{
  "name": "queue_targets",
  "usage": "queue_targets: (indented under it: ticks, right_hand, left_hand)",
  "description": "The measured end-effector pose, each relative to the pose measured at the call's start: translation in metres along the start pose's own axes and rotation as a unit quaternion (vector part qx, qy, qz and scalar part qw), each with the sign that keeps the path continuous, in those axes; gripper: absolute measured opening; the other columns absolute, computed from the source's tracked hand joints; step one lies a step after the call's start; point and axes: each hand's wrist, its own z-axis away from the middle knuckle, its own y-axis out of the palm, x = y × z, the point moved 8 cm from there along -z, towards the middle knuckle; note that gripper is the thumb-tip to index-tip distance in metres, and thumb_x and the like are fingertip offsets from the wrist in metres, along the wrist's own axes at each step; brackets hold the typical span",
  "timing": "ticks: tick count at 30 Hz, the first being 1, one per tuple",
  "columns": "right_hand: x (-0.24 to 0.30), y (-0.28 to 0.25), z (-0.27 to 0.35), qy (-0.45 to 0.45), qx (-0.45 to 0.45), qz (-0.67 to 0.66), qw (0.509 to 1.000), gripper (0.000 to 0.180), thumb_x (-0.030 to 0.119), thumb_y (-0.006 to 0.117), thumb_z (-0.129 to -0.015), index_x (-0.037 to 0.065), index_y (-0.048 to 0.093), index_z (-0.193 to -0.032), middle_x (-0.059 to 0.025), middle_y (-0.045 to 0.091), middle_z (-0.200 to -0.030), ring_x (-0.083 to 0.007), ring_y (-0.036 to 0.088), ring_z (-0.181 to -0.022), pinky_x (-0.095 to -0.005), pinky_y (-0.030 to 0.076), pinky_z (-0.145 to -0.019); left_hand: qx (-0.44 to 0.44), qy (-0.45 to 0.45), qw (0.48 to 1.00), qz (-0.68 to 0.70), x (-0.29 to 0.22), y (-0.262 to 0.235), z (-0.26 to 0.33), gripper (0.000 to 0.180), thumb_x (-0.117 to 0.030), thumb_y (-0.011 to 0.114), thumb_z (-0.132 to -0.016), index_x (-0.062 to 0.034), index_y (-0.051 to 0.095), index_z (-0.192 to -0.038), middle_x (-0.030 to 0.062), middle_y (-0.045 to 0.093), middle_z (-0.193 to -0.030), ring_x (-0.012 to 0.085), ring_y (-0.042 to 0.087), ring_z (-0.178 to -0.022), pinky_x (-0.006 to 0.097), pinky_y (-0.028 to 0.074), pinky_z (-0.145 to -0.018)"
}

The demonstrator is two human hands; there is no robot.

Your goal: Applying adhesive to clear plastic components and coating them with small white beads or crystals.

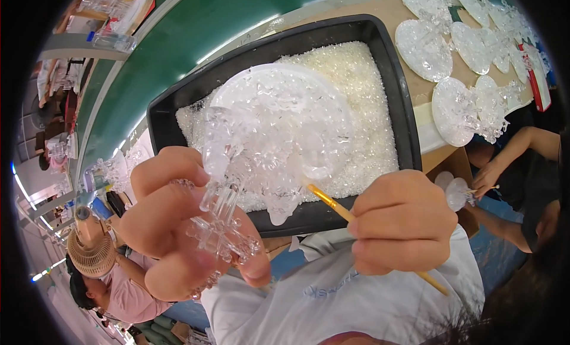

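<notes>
My left hand grips a clear plastic ornament by its branched, snowflake-like end, fingers wrapped round it. Over the black tray, the ornament's clear parts reach up in front of a round white disc. Whether the disc is joined to it, I cannot tell. In my right hand is a thin paintbrush with a yellow handle and gold ferrule. Its tip is at the lower edge of the clear parts, and the bristles are hard to make out. White sparkling granules fill the tray around the disc.
Several similar clear ornaments with round discs lie on the table at the right. A co-worker's hand holds a similar piece beyond them. At the left are a fan and another person in pink. A green surface runs behind the tray.
</notes>
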Motion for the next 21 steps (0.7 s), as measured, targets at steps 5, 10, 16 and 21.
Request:
queue_targets:
  ticks: [5, 10, 16, 21]
  right_hand:
    - [-0.003, 0.006, -0.001, 0.010, 0.032, 0.020, 0.999, 0.016, 0.003, 0.069, -0.061, -0.003, 0.059, -0.072, -0.0145, 0.060, -0.075, -0.0256, 0.059, -0.058, -0.0302, 0.050, -0.048]
    - [-0.001, 0.003, -0.003, 0.012, 0.014, -0.016, 1.000, 0.015, 0.002, 0.069, -0.064, -0.004, 0.060, -0.073, -0.0157, 0.061, -0.076, -0.0260, 0.061, -0.059, -0.0307, 0.052, -0.049]
    - [-0.004, 0.004, -0.003, 0.062, 0.029, -0.051, 0.996, 0.014, 0.000, 0.068, -0.066, -0.006, 0.062, -0.078, -0.0200, 0.064, -0.080, -0.0292, 0.066, -0.063, -0.0315, 0.056, -0.053]
    - [-0.008, 0.007, 0.000, 0.062, 0.040, -0.004, 0.997, 0.016, -0.002, 0.069, -0.066, -0.006, 0.063, -0.080, -0.0223, 0.064, -0.081, -0.0294, 0.067, -0.063, -0.0319, 0.057, -0.054]
  left_hand:
    - [-0.018, 0.006, 1.000, 0.000, -0.001, 0.000, 0.000, 0.056, -0.060, 0.065, -0.083, -0.0188, 0.046, -0.118, 0.0146, 0.049, -0.104, 0.0362, 0.055, -0.075, 0.042, 0.045, -0.060]
    - [0.004, 0.013, 1.000, -0.012, -0.003, 0.001, -0.003, 0.058, -0.061, 0.065, -0.084, -0.0180, 0.044, -0.115, 0.0147, 0.047, -0.101, 0.0350, 0.054, -0.071, 0.041, 0.044, -0.058]
    - [-0.018, 0.026, 0.999, 0.012, -0.005, 0.005, 0.001, 0.055, -0.057, 0.067, -0.085, -0.0175, 0.044, -0.116, 0.0154, 0.047, -0.100, 0.0339, 0.054, -0.068, 0.039, 0.042, -0.052]
    - [-0.064, -0.013, 0.996, 0.053, -0.005, 0.012, -0.003, 0.034, -0.036, 0.071, -0.086, -0.0199, 0.042, -0.094, 0.0133, 0.047, -0.091, 0.0282, 0.045, -0.065, 0.037, 0.031, -0.048]
